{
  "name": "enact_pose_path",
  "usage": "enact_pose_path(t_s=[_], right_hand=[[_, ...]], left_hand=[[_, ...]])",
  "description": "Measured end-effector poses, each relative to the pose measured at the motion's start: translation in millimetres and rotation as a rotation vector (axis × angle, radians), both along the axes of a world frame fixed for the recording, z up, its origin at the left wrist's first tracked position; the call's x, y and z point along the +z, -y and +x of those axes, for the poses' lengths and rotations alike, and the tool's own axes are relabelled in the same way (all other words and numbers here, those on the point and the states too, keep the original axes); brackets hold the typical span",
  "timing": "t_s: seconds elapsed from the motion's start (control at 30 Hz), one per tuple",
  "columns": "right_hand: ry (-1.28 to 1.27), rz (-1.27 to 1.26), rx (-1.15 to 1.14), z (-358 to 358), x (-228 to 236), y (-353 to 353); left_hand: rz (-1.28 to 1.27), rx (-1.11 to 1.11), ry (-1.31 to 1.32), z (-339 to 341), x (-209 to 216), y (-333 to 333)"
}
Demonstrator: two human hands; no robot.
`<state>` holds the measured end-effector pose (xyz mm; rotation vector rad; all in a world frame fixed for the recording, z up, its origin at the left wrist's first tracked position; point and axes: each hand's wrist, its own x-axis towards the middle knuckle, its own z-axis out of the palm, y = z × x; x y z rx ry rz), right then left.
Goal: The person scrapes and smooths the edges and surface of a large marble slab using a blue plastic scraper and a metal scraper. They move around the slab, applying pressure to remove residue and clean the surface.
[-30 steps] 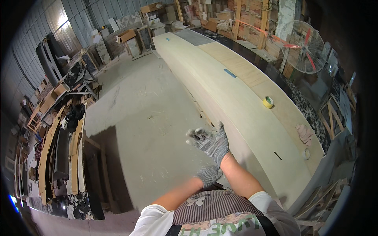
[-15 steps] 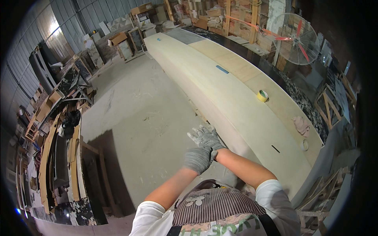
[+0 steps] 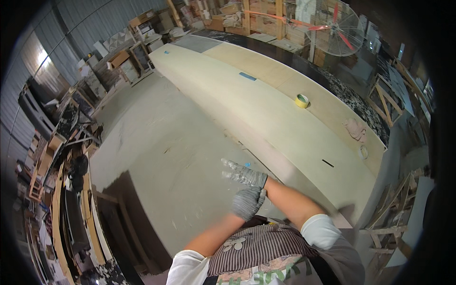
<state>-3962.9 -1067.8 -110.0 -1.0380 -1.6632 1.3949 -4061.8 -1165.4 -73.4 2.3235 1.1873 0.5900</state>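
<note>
We're tugging at the knit work glove (image 3: 243, 174) on our right hand (image 3: 240, 173), fingers spread flat toward 9 o'clock, just below centre. Our left hand (image 3: 248, 202) is pinching its cuff. It's probably soft, light and stretchy, so gripping the cuff looks best.

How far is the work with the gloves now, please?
Done: both hands wear grey gloves. In hand: the left hand grips the cuff of the glove on the right hand at the wrist, fingers spread. Left: the long pale panel is untouched, with the yellow tape roll and pink cloth lying on it.
</note>
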Motion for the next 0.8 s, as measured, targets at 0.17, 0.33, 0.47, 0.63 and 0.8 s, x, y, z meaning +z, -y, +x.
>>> enact_pose_path(t_s=[0.17,0.33,0.47,0.63,0.8], right_hand=[[-1.166,-0.621,-0.259,5,-50,-20],[-1.250,-0.813,-0.678,1,21,1],[-1.010,-0.679,-0.646,43,6,17],[-0.147,-0.153,-0.786,152,-64,25],[0.689,0.214,-1.169,311,-73,85]], left_hand=[[-0.414,0.211,0.118,-3,4,-8],[-0.227,0.141,0.087,-4,-18,-16],[-0.214,-0.173,0.159,20,-30,-3],[-0.510,-0.415,0.134,52,-43,1],[-0.644,-0.226,0.326,50,-75,-18]])
